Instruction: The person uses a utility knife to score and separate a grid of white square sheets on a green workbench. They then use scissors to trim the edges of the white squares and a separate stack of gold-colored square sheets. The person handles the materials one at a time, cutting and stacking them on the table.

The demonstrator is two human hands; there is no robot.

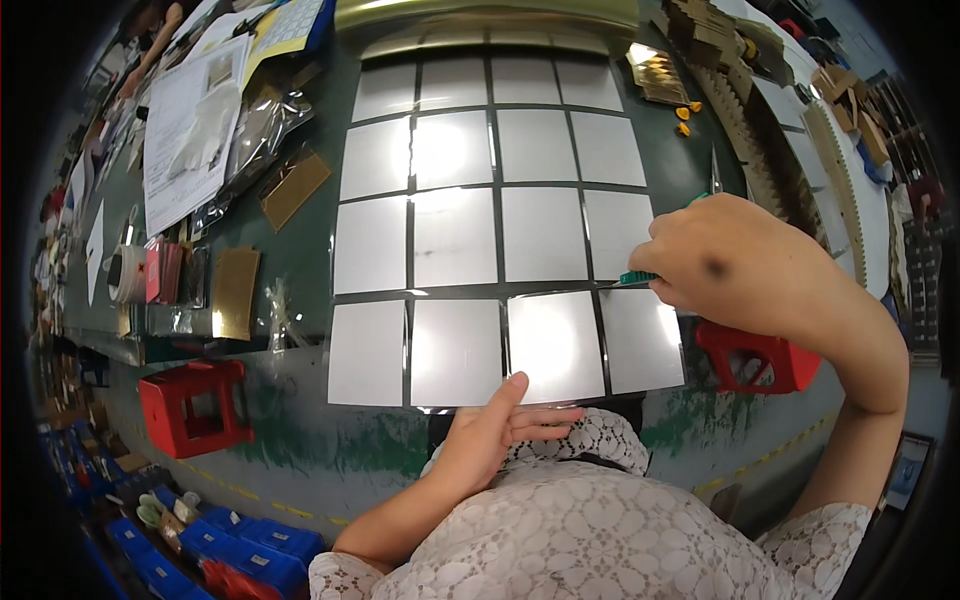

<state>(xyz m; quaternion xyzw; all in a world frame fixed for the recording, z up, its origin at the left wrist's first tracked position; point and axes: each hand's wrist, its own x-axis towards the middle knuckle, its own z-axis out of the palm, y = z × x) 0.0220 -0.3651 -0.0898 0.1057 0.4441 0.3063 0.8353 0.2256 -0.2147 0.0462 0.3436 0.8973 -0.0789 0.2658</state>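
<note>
Sheet of white panels (543,235): flat on the dark green table (675,165) before the person, sixteen panels in four rows of four, dark strips between them; glare whitens several
Right hand (725,265): fingers closed around a slim green cutter (638,277), knuckles up, over the sheet's right side
Cutter tip: at the strip between the nearest row and the next one, by the right-hand column; whether it touches cannot be told
Left hand (483,440): loosely spread, thumb on the near edge of the nearest row's third panel, other fingers stretched out just past that edge; whether they pinch the sheet cannot be told
Far end: gold roll (487,18) lying across the table, beyond the farthest row
Table's left: printed papers (185,150), and two gold rectangular pieces (236,293) well apart from the left hand
Table's right: a gold sheet (658,75) with small orange-yellow pieces (684,129) just beside it; toothed cardboard strips (740,130) farther right
Floor: one red stool (160,400) at left, another red stool (795,365) partly behind the right forearm; blue bins (275,535) at lower left
</note>
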